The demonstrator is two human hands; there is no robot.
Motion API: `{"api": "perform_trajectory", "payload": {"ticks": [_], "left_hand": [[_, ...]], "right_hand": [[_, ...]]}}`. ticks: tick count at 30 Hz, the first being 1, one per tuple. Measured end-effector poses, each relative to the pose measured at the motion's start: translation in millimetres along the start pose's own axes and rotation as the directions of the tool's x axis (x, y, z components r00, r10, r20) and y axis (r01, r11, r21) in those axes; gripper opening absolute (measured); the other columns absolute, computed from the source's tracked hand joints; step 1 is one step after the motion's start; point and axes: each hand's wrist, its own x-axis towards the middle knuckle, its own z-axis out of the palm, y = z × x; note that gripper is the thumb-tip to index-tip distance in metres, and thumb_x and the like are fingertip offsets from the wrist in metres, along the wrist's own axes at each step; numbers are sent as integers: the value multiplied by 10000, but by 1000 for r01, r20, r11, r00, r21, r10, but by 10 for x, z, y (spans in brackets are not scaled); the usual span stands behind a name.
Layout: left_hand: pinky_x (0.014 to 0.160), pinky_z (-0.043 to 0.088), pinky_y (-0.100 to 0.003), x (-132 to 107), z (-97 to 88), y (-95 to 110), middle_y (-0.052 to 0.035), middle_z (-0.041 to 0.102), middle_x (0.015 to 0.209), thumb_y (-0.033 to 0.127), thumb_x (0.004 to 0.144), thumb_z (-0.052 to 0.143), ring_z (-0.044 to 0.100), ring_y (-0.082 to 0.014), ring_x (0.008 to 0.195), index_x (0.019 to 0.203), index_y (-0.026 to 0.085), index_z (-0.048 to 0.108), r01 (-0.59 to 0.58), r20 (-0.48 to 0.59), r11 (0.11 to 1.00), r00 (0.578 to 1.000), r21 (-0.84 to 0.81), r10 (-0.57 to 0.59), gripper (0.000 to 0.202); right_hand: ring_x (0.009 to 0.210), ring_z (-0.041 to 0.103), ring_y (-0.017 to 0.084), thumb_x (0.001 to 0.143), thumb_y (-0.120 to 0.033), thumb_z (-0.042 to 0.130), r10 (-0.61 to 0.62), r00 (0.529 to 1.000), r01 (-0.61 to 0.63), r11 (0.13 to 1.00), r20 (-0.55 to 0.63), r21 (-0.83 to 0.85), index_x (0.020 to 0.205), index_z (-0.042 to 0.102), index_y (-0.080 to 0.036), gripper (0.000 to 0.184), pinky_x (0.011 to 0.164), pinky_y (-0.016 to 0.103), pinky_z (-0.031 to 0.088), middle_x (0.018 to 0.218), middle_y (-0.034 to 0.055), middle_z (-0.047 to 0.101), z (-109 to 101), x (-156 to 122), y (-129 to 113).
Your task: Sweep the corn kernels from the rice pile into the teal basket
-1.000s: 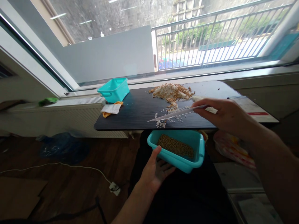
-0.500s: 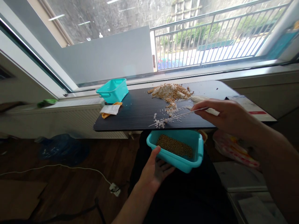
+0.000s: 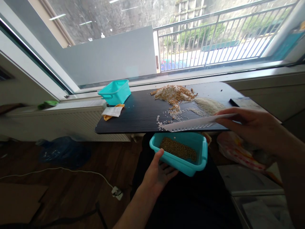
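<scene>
My left hand grips a turquoise plastic basin at its near left side, thumb over the rim. Tan, soybean-like beans lie inside it. Between the fingers of my right hand is a thin, pale flat strip with a row of slots along one edge, resembling a ruler. Its tip points left, over the table's front edge and just above the basin. White rice grains lie scattered by that tip. Behind them is a mixed heap of beans and rice, with a rice pile to its right.
A second turquoise basin stands at the back left of the dark table. A yellow-and-white packet or cloth lies before it. The window rises behind. On the floor are a blue water bottle and a power strip.
My right hand has moved right and slightly down, turning the strip so its flat face shows. A white speck now appears inside the basin. The left hand and basin have not moved.
</scene>
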Motion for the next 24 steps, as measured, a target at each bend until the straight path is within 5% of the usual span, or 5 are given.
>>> {"api": "perform_trajectory", "payload": {"ticks": [5,15,24], "left_hand": [[904,530,-437,4,0,-10,-172,604,1181,494,860,567,641,-307,1039,1295,130,503,13,-9,1000,1000,5,-13,570],[900,530,-438,-13,24,-10,-158,628,1098,468,873,561,659,-282,965,1276,111,509,4,-27,1000,1000,-23,-4,541],[883,540,-433,-1,21,-4,-157,630,1090,469,864,573,663,-281,946,1273,107,519,1,-21,1000,1000,-23,-2,549]], "right_hand": [[683,604,157,774,-452,618,25,988,-29,999,-150,-23,921,728,-196,315,611,281,454,797,41,706,21,65,47],[693,612,155,741,-453,560,-12,997,15,999,-80,43,869,696,-176,334,637,286,499,789,43,697,256,318,-93],[626,576,144,740,-466,554,-68,997,66,996,-46,-52,841,695,-197,320,615,285,473,704,19,671,139,248,-121]]}}
